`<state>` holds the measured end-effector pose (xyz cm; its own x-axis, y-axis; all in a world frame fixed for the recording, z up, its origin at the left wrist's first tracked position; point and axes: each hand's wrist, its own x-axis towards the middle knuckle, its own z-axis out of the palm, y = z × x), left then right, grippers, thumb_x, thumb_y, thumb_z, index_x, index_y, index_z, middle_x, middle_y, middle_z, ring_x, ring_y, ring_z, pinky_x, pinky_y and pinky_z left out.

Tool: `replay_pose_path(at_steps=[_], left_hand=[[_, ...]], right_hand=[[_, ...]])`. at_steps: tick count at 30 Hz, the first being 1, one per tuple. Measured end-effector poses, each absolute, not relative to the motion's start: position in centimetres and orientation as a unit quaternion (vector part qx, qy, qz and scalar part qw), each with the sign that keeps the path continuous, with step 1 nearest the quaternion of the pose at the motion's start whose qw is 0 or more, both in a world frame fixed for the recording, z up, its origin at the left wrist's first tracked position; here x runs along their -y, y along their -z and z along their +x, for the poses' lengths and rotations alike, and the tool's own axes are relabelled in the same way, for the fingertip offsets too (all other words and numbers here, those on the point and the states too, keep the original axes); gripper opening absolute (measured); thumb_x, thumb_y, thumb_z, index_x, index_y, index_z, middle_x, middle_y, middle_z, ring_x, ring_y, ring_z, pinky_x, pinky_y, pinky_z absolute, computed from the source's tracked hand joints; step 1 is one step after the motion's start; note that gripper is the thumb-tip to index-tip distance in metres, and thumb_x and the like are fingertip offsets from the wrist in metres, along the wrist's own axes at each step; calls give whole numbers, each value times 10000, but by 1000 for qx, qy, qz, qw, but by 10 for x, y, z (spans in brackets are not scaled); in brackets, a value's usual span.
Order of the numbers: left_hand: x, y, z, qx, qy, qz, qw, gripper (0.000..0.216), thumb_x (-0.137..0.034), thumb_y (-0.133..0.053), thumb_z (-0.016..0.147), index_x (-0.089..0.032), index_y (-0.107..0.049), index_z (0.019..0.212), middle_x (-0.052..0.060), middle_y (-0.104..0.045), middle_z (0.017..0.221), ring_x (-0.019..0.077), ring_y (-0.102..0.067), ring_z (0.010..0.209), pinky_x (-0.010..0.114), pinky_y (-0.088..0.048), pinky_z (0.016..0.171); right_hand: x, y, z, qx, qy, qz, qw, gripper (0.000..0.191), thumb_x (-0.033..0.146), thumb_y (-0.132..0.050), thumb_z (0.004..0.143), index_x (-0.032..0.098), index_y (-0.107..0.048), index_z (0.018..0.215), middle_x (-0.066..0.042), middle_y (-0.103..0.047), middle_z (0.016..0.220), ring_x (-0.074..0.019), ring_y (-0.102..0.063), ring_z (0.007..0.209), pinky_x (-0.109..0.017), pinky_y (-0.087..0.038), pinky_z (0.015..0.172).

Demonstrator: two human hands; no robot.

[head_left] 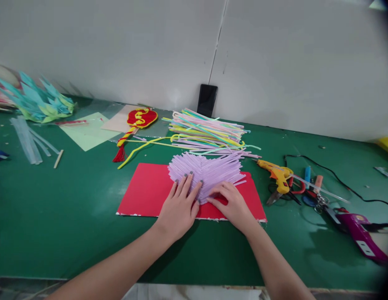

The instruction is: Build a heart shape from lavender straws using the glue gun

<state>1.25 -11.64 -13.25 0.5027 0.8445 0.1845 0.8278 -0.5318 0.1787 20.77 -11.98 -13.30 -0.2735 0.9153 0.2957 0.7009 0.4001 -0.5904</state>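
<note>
A heart shape made of purple straws (pixel 209 170) lies on a red card sheet (pixel 143 189) on the green table. My left hand (pixel 181 204) rests flat with fingers spread on the lower left side of the heart. My right hand (pixel 233 204) lies beside it, its fingers bent and pressing on the heart's lower tip. Neither hand grips anything that I can see.
Behind the heart lies a pile of coloured straws (pixel 206 131). A yellow glue gun (pixel 278 175), scissors (pixel 292 193) and a purple tool (pixel 359 231) lie to the right. A red and yellow ornament (pixel 139 118), paper sheets, clear sticks (pixel 28 139) and blue-green paper leaves (pixel 37 102) sit left. A phone (pixel 207 100) leans on the wall.
</note>
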Motion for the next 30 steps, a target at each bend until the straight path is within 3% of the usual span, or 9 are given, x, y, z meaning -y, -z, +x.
replay_pose_path(at_steps=[9,21,27,30], left_hand=[[114,133,12,-476,-128,870,35,472,-314,-434,924,-283,-388,1392,96,-282,1509,298,-295,1363,482,-317,1070],[113,130,12,-470,-123,873,39,440,-308,-418,933,-267,-423,1371,97,-309,1496,287,-309,1357,480,-307,1077],[110,130,10,-443,-105,889,52,454,-315,-385,945,-233,-393,1391,99,-283,1509,267,-297,1366,458,-300,1089],[108,130,9,-437,-104,892,52,463,-299,-381,947,-270,-360,1408,85,-276,1514,274,-286,1371,468,-301,1087]], right_hand=[[119,135,209,781,-174,-502,330,52,265,-636,825,232,-655,790,-36,-606,840,-194,-567,849,-356,-474,780],[117,135,213,762,-193,-509,350,64,261,-608,845,230,-624,792,-28,-614,810,-190,-572,824,-348,-476,767],[116,136,212,758,-193,-512,354,55,272,-610,843,231,-625,809,-26,-631,816,-191,-582,831,-342,-480,770],[117,136,210,754,-193,-514,361,50,277,-612,839,232,-625,823,-26,-646,832,-189,-589,841,-339,-484,782]])
